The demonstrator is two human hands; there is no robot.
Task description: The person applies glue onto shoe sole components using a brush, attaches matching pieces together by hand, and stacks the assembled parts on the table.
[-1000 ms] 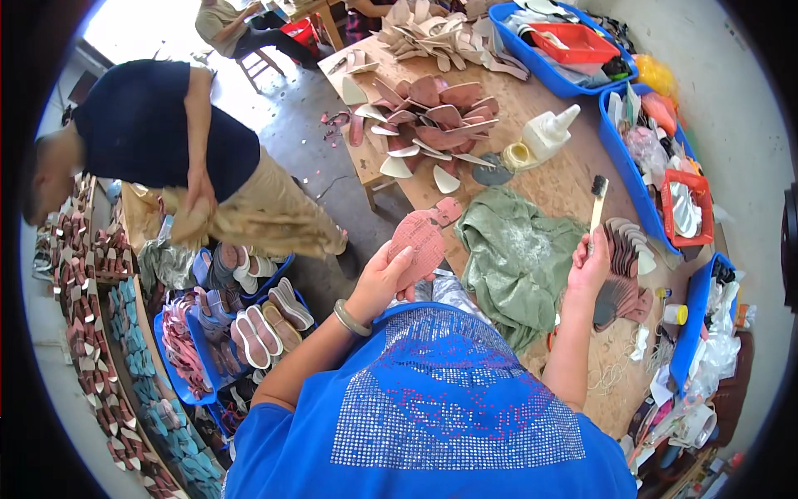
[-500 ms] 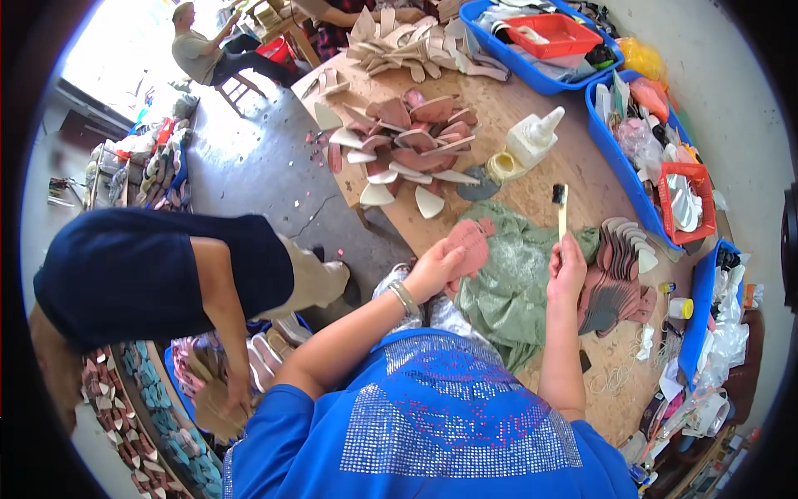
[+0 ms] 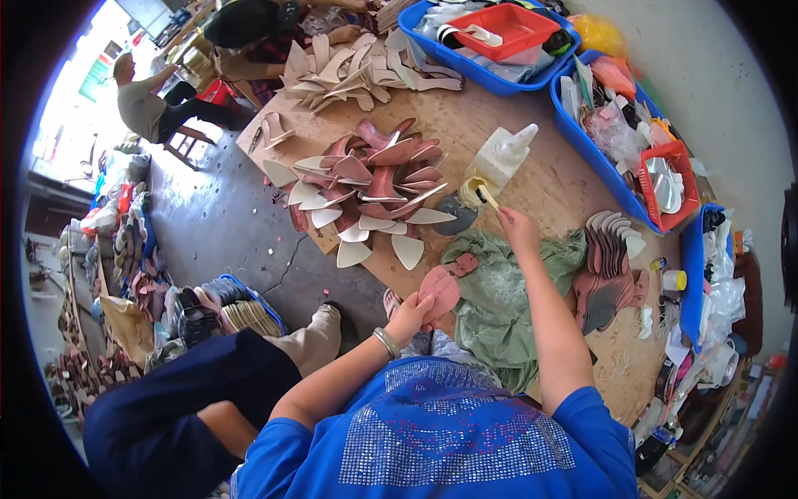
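Observation:
My left hand (image 3: 410,316) holds a pink shoe insole (image 3: 443,285) flat above the table's near edge. My right hand (image 3: 519,229) is stretched forward and grips a small brush (image 3: 487,197), whose tip sits at a little yellow glue cup (image 3: 471,191). Beside the cup stands a white glue bottle (image 3: 504,153). A crumpled green cloth (image 3: 499,299) lies on the wooden table (image 3: 549,179) under and between my hands.
A fanned pile of pink and cream insoles (image 3: 370,187) lies left of the cup, another stack (image 3: 609,266) at right. Blue bins (image 3: 582,133) line the far and right edges. A person in dark blue (image 3: 158,416) bends at lower left; another (image 3: 141,104) sits far left.
My right hand has reached forward from above the cloth, taking the brush to the glue cup. The left hand keeps the insole. The person in dark blue has shifted toward the lower left.

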